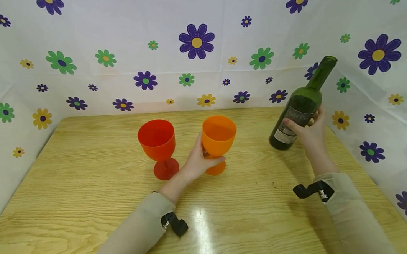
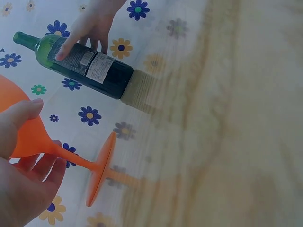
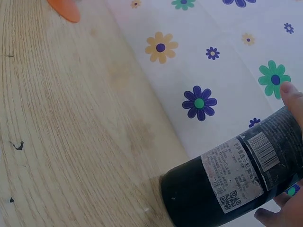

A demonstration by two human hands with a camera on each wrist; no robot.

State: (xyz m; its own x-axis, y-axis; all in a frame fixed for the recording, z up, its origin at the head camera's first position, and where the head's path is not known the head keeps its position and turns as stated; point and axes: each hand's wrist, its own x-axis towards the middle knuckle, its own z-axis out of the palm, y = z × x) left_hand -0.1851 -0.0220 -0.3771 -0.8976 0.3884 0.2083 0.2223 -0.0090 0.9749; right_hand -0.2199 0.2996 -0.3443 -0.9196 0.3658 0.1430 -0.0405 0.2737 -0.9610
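An orange plastic goblet [image 1: 218,135] stands upright in my left hand [image 1: 196,162], whose fingers and thumb curl round its stem and lower bowl. In the left wrist view its round foot [image 2: 101,170] is at the tabletop; whether it touches cannot be told. My right hand [image 1: 312,131] grips a dark green wine bottle [image 1: 303,98] round its labelled body. The bottle's neck slants up to the right in the head view, and its mouth looks uncorked. Its base [image 3: 184,198] is on or just above the wood. A red goblet [image 1: 157,141] stands left of my left hand, untouched.
The wooden table [image 1: 88,175] has a light reflection near its front. A white cloth [image 1: 170,21] with printed flowers hangs behind it and along both sides. Small dark marks [image 3: 19,145] show on the wood near the bottle.
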